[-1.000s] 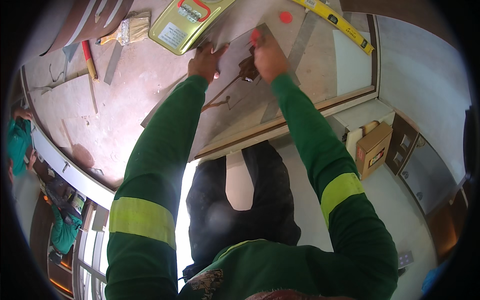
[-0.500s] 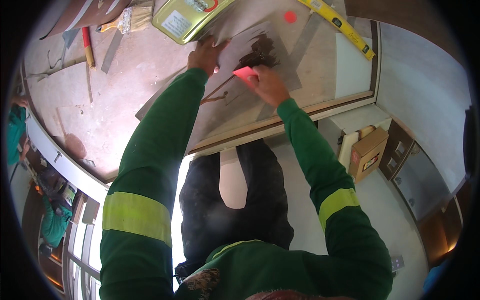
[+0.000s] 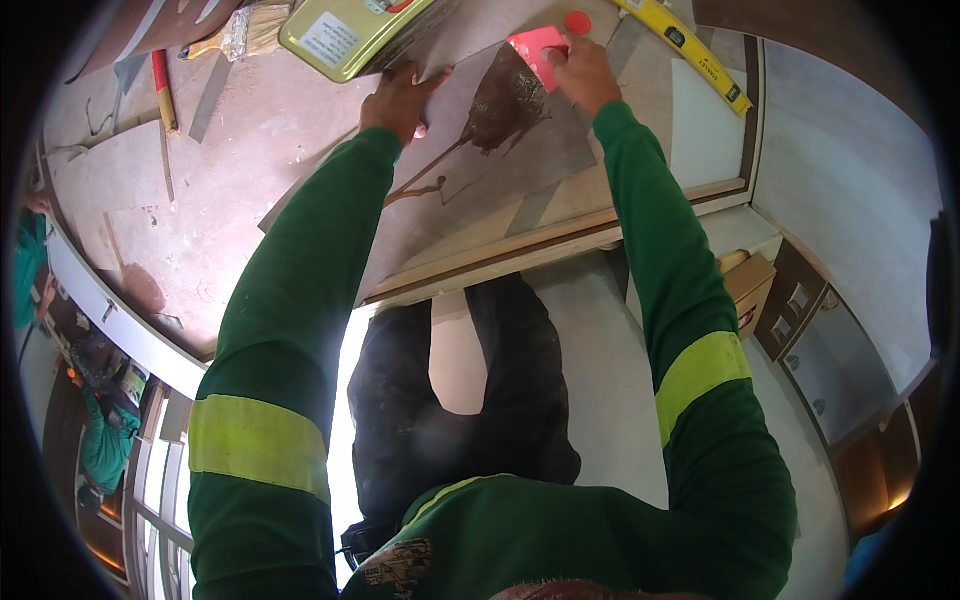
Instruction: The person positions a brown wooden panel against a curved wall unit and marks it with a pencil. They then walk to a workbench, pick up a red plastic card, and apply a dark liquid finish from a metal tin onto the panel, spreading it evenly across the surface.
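Note:
My right hand [image 3: 585, 75] grips a pink flat spreader [image 3: 538, 52] between thumb and fingers. Its edge rests at the far end of a smeared patch of dark brown paste [image 3: 500, 105]. The paste lies on a thin greyish sheet [image 3: 560, 150] on the worktop. Fingers spread, my left hand [image 3: 397, 105] presses flat by the sheet's left part, just below a yellow-green metal tin [image 3: 345, 45]. A thin brown stick-like streak [image 3: 425, 175] runs from the paste toward the near edge.
A yellow spirit level [image 3: 690, 50] lies at the far right, near a small red disc [image 3: 578, 22]. Far left are a paintbrush [image 3: 245, 35] and a red-handled tool [image 3: 162, 85]. The worktop's wooden edge [image 3: 500, 245] runs before me; a cardboard box [image 3: 752, 285] stands below right.
My right hand has pushed the spreader away from me and slightly right, spreading the paste thinner. My left hand stays spread on the surface.

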Motion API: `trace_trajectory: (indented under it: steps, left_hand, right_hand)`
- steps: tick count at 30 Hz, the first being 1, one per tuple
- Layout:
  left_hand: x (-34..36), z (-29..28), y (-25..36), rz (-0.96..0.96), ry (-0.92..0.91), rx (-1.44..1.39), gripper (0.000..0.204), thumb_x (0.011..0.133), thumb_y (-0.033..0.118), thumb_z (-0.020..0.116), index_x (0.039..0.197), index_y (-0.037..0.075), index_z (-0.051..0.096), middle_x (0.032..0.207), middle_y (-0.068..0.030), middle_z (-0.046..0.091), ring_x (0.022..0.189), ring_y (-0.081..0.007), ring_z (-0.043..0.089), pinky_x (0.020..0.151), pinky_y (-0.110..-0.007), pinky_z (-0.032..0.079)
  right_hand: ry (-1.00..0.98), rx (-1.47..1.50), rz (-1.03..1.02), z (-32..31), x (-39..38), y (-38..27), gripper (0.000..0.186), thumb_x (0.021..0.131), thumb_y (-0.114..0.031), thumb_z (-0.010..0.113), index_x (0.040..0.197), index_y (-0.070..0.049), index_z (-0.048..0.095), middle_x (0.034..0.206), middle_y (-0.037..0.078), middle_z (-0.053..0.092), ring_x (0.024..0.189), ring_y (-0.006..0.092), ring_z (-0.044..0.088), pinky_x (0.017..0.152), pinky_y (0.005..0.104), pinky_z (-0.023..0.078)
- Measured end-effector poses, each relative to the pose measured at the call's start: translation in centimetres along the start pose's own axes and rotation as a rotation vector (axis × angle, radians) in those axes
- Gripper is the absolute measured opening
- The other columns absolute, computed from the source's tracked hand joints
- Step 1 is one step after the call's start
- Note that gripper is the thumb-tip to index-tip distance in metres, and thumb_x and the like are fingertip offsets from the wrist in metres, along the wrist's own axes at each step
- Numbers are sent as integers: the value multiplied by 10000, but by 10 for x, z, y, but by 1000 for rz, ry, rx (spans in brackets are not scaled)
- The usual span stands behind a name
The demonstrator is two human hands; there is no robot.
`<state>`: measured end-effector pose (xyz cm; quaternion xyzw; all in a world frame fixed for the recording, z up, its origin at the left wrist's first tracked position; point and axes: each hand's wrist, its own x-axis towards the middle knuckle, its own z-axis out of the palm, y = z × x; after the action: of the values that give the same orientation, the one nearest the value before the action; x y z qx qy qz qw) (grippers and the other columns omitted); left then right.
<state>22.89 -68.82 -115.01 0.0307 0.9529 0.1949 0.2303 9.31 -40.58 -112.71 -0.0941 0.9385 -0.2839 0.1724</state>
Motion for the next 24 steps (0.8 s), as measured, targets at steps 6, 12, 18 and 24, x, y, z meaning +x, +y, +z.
trace_trajectory:
  steps: [6,12,18,24]
  left_hand:
    - [0,1,-1,-21,-10,-13,1067,674,66,934,1556,476,497,1350,-69,558,1238,-294,623,995,-452,608]
    - [-1,-2,1,-19,-12,-21,1063,675,68,934,1553,481,499,1337,-68,558,1247,-290,617,999,-451,606]
    - [1,-3,1,-21,-30,-21,1060,678,67,932,1554,480,499,1347,-62,551,1259,-284,605,1001,-445,606]
    - [0,-4,2,-25,-39,-31,1067,670,72,937,1554,478,498,1341,-62,549,1256,-287,605,987,-432,612]
  right_hand:
    - [76,83,64,-12,-27,-16,331,966,-261,689,1107,38,696,962,275,727,940,435,711,851,480,545]
    - [173,55,-10,-1,-54,-21,270,974,-225,655,1008,42,665,928,277,692,922,475,665,835,537,512]
    - [266,-110,-91,17,-38,-19,216,996,-176,619,1039,31,661,1019,259,685,966,470,655,858,555,517]
    - [205,-288,-138,35,-45,-37,152,990,-142,641,1040,2,653,1001,212,648,963,428,663,844,516,559]
